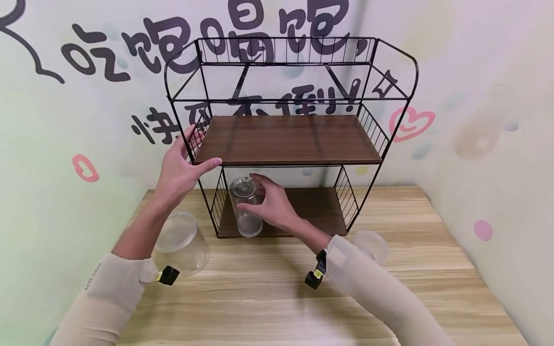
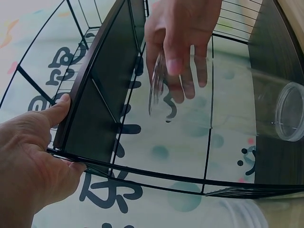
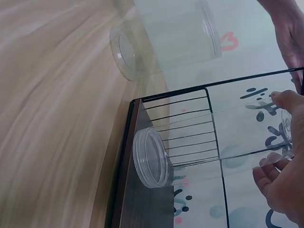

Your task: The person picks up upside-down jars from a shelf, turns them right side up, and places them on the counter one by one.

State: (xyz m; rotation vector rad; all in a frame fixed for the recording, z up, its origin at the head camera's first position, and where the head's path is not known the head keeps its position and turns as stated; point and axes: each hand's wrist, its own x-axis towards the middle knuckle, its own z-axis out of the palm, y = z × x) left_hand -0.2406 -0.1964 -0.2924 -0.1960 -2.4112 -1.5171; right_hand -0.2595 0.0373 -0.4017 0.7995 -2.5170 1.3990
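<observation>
My right hand (image 1: 277, 204) holds a tall clear jar (image 1: 249, 218) near its top end, thumb on one side and fingers on the other. The jar stands upside down at the front left of the lower shelf (image 1: 298, 204), its ridged lid (image 3: 151, 157) against the board. At the left front corner of the middle shelf (image 1: 290, 139), my left hand (image 1: 177, 168) grips the black wire rack (image 1: 372, 192). Its thumb lies along the shelf's front edge, and the other fingers reach around the side frame, partly hidden.
A wide clear jar (image 1: 196, 254) with a lid stands on the wooden table (image 1: 259, 293) left of the rack, partly behind my left forearm. Right of the rack is a round clear container (image 1: 373, 246), partly covered by my right sleeve. Behind is a painted wall (image 1: 472, 86).
</observation>
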